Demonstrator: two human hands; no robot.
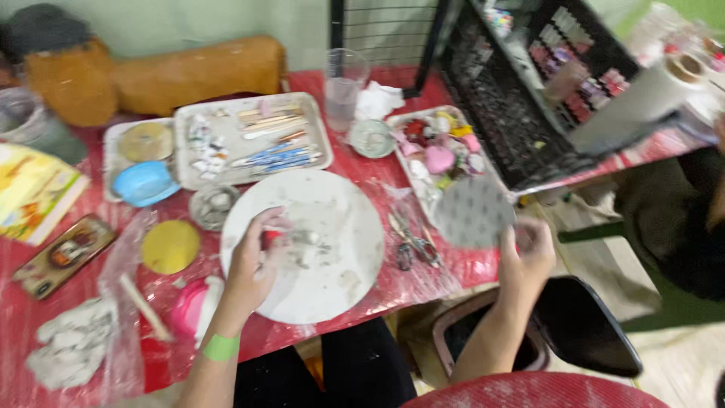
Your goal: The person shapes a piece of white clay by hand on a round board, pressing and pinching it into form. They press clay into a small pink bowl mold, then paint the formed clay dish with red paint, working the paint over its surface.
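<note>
My left hand (253, 264) rests on the white round board (332, 204) and pinches a small red-handled tool (270, 237) beside a grey clay lump (306, 242). A green band circles that wrist. Off the table's right edge, my right hand (529, 253) holds a grey dotted round disc (472, 213) by its rim, lifted above the red table cover (468, 268). The frame is motion-blurred.
Scissors (414, 243) lie right of the board. Behind are a tray of modelling tools (253, 140), a tray of coloured pieces (438, 147), a plastic cup (343, 89), a blue bowl (143, 183), a yellow disc (171, 246), grey clay (72, 344). A black crate (521, 98) and another person (680, 219) are at right.
</note>
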